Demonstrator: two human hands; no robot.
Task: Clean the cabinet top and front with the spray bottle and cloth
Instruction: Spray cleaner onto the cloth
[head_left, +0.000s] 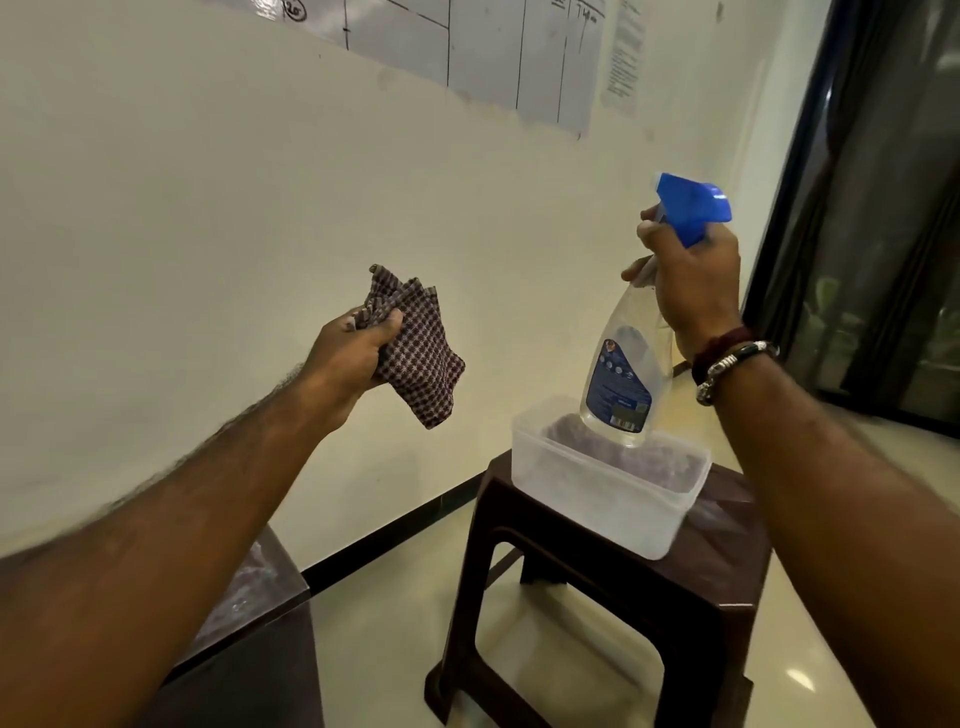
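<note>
Now, with your right hand (688, 280) clasping the bottle (631, 358) and left hand (348, 358) bunching the cloth (415, 353), turn to the cabinet (260, 582) and mist lightly.

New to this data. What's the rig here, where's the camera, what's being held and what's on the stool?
There is no robot: a person works with two bare hands. The single picture comes from a wide-angle camera on the person's head, looking forward and down, so both forearms reach in from the bottom edge.

The left hand grips a folded checked cloth. The right hand, with bracelets at the wrist, holds a clear spray bottle with a blue trigger head, lifted in the air.

Below the bottle, a dark plastic stool carries a translucent plastic tub with something purplish inside. A dark cabinet top shows at lower left, partly behind the left arm.
</note>
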